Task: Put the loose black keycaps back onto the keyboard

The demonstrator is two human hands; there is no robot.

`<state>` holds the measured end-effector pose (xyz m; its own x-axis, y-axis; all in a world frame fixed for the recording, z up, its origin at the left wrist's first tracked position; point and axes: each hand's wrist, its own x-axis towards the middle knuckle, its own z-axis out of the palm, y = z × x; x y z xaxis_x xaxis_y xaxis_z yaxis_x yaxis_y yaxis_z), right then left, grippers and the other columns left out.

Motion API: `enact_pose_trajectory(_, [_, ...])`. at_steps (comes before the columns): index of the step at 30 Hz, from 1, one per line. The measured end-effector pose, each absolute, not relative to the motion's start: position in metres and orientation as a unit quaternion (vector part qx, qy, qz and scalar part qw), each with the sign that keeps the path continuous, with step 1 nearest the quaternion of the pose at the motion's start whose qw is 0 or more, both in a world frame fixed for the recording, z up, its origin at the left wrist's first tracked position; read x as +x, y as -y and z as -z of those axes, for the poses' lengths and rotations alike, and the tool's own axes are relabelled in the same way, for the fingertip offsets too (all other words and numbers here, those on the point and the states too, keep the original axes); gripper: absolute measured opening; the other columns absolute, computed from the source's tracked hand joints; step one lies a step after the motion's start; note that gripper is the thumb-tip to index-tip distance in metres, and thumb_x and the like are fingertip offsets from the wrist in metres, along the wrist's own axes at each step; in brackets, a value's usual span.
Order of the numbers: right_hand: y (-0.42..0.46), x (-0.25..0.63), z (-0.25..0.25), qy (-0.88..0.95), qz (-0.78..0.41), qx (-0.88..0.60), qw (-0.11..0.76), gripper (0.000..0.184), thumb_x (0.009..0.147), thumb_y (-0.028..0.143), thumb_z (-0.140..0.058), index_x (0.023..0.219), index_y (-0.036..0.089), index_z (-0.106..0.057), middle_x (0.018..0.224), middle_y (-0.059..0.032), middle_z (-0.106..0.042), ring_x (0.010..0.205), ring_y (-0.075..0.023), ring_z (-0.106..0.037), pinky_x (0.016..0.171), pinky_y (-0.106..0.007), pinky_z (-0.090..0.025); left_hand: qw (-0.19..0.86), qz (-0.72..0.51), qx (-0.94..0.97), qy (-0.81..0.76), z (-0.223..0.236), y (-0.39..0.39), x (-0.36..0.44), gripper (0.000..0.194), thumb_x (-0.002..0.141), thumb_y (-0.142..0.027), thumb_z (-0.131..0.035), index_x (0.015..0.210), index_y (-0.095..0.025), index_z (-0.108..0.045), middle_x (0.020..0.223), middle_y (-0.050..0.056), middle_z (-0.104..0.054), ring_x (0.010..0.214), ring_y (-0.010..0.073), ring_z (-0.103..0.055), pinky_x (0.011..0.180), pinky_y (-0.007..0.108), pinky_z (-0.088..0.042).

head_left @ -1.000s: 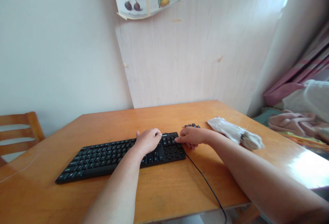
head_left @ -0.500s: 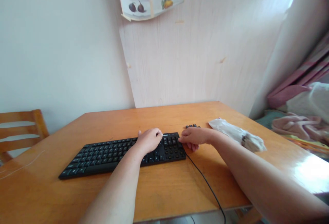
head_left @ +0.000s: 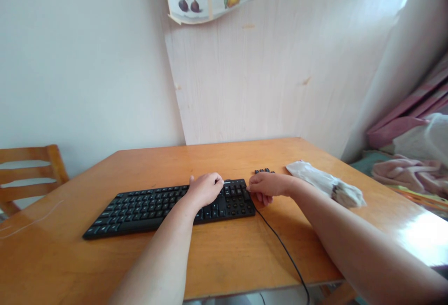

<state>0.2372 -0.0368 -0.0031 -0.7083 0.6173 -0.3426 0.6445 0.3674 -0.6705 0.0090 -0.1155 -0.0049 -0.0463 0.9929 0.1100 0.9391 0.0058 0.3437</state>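
Observation:
A black keyboard lies on the wooden table, and several sockets on its number pad at the right end show no keycap. Over the keys just left of the number pad is my left hand, its fingers curled closed; what they hold, if anything, is hidden. My right hand is at the keyboard's upper right edge, with thumb and forefinger pinched together beside the number pad. Anything in that pinch is too small to make out. Just behind this hand lie several loose black keycaps, partly covered by it.
A crumpled whitish plastic bag lies on the table right of my hands. The black cable runs off the front edge. A wooden chair stands at left, a wall behind, and piled cloth lies at right.
The view has shifted slightly, so everything sits a little further right. Both hands keep nearly the same place on and beside the keyboard.

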Motion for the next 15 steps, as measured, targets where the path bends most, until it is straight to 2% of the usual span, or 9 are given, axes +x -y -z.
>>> enact_pose_trajectory(7, [0.039, 0.229, 0.01, -0.817, 0.366, 0.446, -0.007, 0.062, 0.087, 0.071, -0.035, 0.061, 0.018, -0.052, 0.051, -0.0046, -0.059, 0.041, -0.0122, -0.052, 0.041, -0.024, -0.041, 0.086, -0.163, 0.678, -0.711, 0.006, 0.12, 0.014, 0.028, 0.09, -0.044, -0.041, 0.092, -0.03, -0.066, 0.109, 0.0, -0.071, 0.107, 0.0276, -0.061, 0.108, 0.071, -0.011])
enact_pose_trajectory(10, [0.039, 0.227, 0.014, -0.827, 0.341, 0.448, -0.001, 0.057, 0.087, 0.068, -0.04, 0.059, 0.019, -0.05, 0.05, -0.0037, -0.058, 0.04, -0.0114, -0.051, 0.041, -0.023, -0.039, 0.094, -0.159, 0.674, -0.715, 0.007, 0.121, 0.016, 0.027, 0.089, -0.046, -0.043, 0.093, -0.031, -0.065, 0.112, -0.001, -0.07, 0.11, 0.0275, -0.059, 0.109, 0.07, -0.01])
enact_pose_trajectory(15, [0.04, 0.229, 0.015, -0.8, 0.367, 0.474, 0.004, 0.051, 0.092, 0.06, -0.035, 0.064, 0.02, -0.05, 0.052, -0.004, -0.057, 0.04, -0.0118, -0.049, 0.039, -0.023, -0.033, 0.108, -0.139, 0.68, -0.712, 0.004, 0.121, 0.018, 0.03, 0.09, -0.048, -0.043, 0.095, -0.029, -0.066, 0.111, 0.003, -0.07, 0.109, 0.0285, -0.059, 0.108, 0.073, -0.004])
